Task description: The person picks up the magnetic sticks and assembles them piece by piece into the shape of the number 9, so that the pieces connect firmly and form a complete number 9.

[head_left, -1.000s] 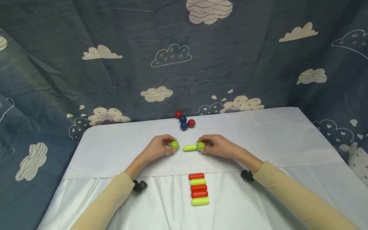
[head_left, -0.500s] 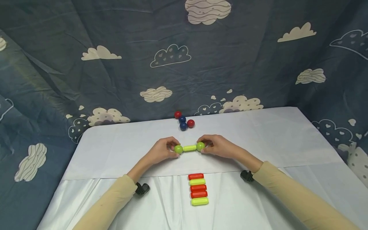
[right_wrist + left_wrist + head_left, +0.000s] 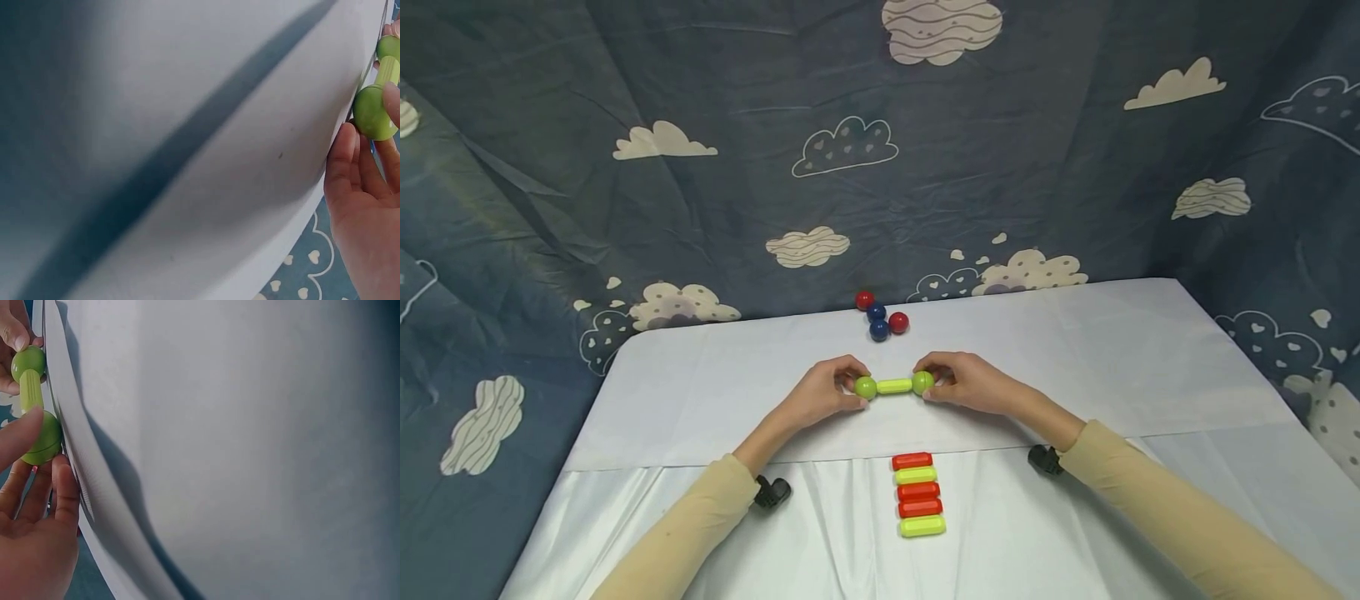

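Between the two hands lies a yellow-green rod (image 3: 894,387) with a green ball at each end. The left hand (image 3: 824,389) pinches the left green ball (image 3: 866,388) between thumb and fingers. On the other side, the right hand (image 3: 967,382) pinches the right green ball (image 3: 922,382). In the left wrist view the rod (image 3: 30,391) meets both balls, and the thumb lies across the nearer ball (image 3: 47,441). The right wrist view shows the fingers under the other ball (image 3: 373,112), its right part cut off by the frame edge.
Behind the hands sit two red balls (image 3: 898,322) and two blue balls (image 3: 879,330), grouped near the table's back edge. In front lies a column of red rods (image 3: 918,491) and yellow-green rods (image 3: 922,525). A white cloth (image 3: 1097,358) covers the table; a dark cloud-print curtain (image 3: 1037,167) hangs behind.
The left hand has moved right with its green ball, which now meets the rod's left end. The right hand has stayed in place on its ball.
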The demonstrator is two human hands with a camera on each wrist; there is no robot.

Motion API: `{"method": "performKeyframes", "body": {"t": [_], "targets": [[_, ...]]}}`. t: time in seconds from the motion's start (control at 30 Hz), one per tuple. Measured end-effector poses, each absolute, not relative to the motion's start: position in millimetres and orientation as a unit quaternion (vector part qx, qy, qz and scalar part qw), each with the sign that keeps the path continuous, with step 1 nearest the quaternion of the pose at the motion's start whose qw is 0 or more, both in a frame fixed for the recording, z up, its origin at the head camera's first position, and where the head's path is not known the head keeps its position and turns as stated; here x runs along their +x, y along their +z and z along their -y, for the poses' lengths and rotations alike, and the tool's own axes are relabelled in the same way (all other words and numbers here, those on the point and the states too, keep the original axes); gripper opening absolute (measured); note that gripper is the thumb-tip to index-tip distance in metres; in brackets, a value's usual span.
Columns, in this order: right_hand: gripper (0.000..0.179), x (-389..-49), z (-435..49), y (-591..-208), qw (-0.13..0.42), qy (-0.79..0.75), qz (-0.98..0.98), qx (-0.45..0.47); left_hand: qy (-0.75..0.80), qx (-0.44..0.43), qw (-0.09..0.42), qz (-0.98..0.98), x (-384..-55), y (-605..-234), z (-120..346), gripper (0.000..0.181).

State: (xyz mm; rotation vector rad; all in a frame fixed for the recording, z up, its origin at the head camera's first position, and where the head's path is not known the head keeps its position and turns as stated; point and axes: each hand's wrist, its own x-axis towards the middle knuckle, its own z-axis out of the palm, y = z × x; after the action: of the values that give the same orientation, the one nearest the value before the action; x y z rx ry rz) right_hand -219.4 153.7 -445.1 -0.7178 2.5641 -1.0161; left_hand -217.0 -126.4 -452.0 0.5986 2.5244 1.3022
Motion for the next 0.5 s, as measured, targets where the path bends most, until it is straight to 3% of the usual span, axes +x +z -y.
{"method": "performKeyframes", "body": {"t": [0.37,0.5], "targets": [[0.036,-220,-153,-444,0.148,-0.341,-0.894,-0.249,0.438,0.183,0.130,-0.871,-214,-448,126,0.044],[0.036,-221,-153,-444,0.150,-0.342,-0.894,-0.247,0.420,0.172,0.100,-0.886,-206,-441,127,0.046]]}}
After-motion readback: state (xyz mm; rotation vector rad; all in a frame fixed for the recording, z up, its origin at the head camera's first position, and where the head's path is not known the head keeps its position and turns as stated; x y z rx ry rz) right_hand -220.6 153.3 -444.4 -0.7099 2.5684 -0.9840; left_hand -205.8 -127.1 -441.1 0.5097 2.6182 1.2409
